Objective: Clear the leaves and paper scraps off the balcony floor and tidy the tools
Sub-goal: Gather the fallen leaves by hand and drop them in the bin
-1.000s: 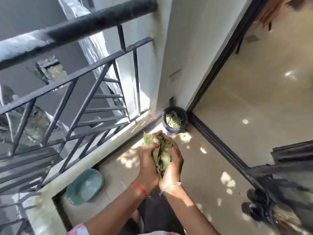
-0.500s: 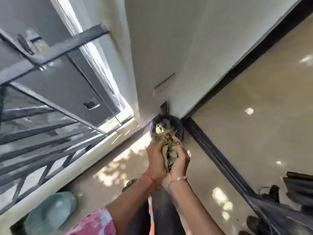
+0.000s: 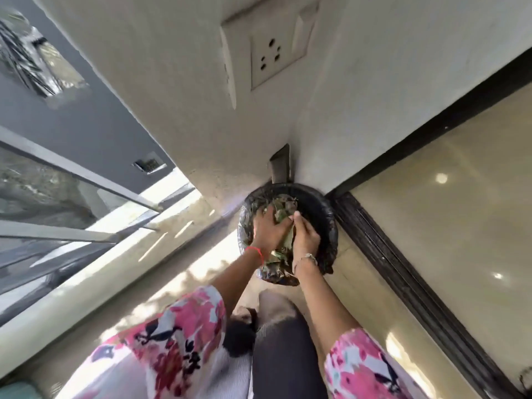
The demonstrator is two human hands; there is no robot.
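One bunch of leaves (image 3: 281,216) sits squeezed between two hands, right over the mouth of the single black bin (image 3: 322,205) in the corner. The left hand (image 3: 269,230) cups one side and the right hand (image 3: 305,240) clasps the other.

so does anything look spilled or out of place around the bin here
Nothing stands out: the left hand and right hand hold the leaves at the mouth of the black-lined bin, and no leaves show on the floor beside it.
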